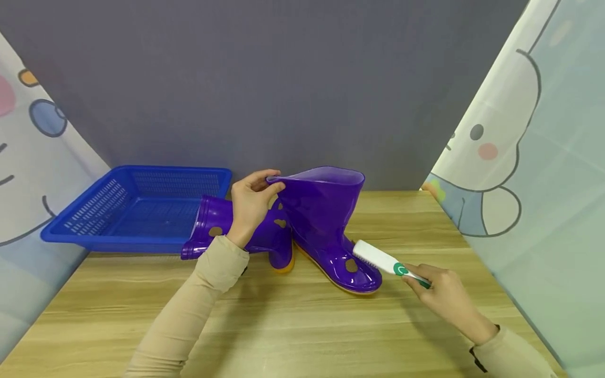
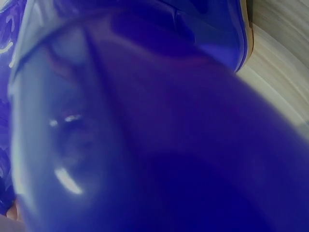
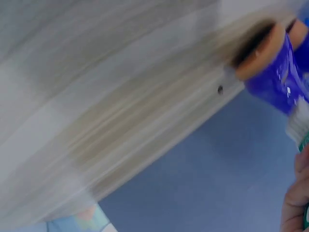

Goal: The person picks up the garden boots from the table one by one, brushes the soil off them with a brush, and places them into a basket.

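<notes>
A shiny purple rain boot [image 1: 316, 210] stands on the wooden table with its toe toward the right front. My left hand [image 1: 250, 202] pinches the boot's top rim at the left, thumb on the outside. In my right hand [image 1: 444, 294] is a white scrubbing brush [image 1: 378, 256] with a green handle, gripped at the handle. Its bristles face down at the boot's instep, beside a brown patch [image 1: 351, 265] on the toe. The boot's shaft [image 2: 183, 125] fills most of the left wrist view. In the right wrist view, the brush head [image 3: 300, 123] meets the boot [image 3: 277, 79].
A second purple boot [image 1: 215, 214] with several brown patches lies on its side, partly behind my left hand. Its shaft overlaps a blue plastic basket [image 1: 132, 244] at the back left. A grey panel [image 1: 302, 84] stands behind the table [image 1: 302, 336], with cartoon-printed sheets [image 1: 529, 210] at the sides.
</notes>
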Action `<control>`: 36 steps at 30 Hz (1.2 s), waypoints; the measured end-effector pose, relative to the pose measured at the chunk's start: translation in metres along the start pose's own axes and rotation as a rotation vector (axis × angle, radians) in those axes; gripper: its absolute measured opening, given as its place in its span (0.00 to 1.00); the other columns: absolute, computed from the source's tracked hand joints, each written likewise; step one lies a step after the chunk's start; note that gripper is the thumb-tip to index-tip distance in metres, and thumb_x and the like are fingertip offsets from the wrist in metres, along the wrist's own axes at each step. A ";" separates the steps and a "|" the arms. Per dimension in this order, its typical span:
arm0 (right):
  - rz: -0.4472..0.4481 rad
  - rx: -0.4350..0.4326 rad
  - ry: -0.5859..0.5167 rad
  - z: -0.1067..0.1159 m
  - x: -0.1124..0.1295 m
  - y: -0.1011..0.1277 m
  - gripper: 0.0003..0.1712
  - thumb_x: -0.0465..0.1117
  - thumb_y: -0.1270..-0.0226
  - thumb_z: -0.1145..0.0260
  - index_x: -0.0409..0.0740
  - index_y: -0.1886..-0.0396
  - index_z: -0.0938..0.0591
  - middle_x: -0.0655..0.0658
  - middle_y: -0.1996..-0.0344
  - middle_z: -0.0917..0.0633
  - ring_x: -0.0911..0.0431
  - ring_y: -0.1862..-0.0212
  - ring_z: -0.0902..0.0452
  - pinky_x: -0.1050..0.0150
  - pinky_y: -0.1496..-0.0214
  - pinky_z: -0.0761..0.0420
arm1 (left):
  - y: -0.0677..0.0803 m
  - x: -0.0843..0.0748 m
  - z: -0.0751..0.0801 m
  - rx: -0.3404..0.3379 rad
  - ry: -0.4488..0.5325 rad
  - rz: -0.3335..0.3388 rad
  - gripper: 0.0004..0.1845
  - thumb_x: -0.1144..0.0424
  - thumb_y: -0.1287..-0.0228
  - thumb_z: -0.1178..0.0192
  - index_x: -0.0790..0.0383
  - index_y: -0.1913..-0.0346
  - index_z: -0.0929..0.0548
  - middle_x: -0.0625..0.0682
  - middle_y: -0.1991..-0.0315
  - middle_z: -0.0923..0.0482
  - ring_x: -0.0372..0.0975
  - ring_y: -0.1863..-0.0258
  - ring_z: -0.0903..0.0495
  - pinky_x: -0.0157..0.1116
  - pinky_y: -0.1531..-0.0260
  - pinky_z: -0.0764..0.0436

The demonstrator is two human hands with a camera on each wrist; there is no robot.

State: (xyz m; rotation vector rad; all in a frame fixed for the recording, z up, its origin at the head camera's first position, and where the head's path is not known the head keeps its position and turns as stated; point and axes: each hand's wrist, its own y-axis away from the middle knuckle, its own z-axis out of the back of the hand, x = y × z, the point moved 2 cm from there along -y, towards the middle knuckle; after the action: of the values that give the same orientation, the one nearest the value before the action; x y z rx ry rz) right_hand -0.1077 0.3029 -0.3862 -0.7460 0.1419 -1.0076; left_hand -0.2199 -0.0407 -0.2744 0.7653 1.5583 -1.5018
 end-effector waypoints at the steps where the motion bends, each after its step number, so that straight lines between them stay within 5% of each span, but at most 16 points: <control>1: 0.023 0.000 -0.004 -0.003 0.000 -0.001 0.19 0.27 0.66 0.25 0.33 0.67 0.15 0.57 0.84 0.23 0.77 0.84 0.53 0.83 0.87 0.48 | 0.000 0.000 0.001 0.003 0.007 -0.001 0.14 0.72 0.51 0.33 0.71 0.58 0.17 0.65 0.61 0.18 0.28 0.76 0.24 0.23 0.82 0.33; 9: 0.200 -0.020 -0.013 -0.025 0.002 -0.009 0.13 0.38 0.48 0.30 0.35 0.63 0.15 0.54 0.82 0.20 0.76 0.84 0.47 0.84 0.85 0.44 | 0.001 0.005 0.002 0.024 0.040 0.001 0.14 0.71 0.50 0.33 0.71 0.58 0.17 0.64 0.64 0.18 0.30 0.80 0.28 0.24 0.85 0.35; 14: 0.238 -0.014 0.043 -0.026 -0.003 -0.005 0.21 0.51 0.35 0.43 0.38 0.63 0.14 0.53 0.80 0.18 0.77 0.85 0.47 0.85 0.86 0.46 | 0.001 0.006 0.001 0.023 0.038 0.009 0.14 0.71 0.51 0.32 0.70 0.59 0.17 0.63 0.63 0.17 0.29 0.80 0.27 0.23 0.85 0.35; 24: 0.127 0.049 0.104 -0.015 -0.006 0.000 0.15 0.37 0.56 0.26 0.38 0.65 0.14 0.55 0.82 0.20 0.77 0.85 0.52 0.82 0.87 0.47 | 0.001 -0.002 0.003 0.026 0.022 -0.031 0.14 0.73 0.52 0.33 0.72 0.59 0.17 0.64 0.60 0.18 0.29 0.75 0.23 0.22 0.83 0.35; 36: 0.079 0.130 0.200 -0.001 0.001 -0.001 0.18 0.36 0.61 0.25 0.42 0.64 0.14 0.62 0.85 0.27 0.76 0.85 0.57 0.81 0.88 0.51 | 0.001 -0.001 0.002 0.031 0.022 -0.030 0.14 0.73 0.51 0.33 0.72 0.58 0.17 0.65 0.60 0.18 0.28 0.76 0.24 0.22 0.84 0.35</control>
State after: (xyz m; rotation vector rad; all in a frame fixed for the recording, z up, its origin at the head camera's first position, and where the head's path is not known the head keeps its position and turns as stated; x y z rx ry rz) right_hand -0.1088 0.3010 -0.3863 -0.5164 0.2739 -1.0050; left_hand -0.2182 -0.0422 -0.2737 0.7813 1.5723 -1.5469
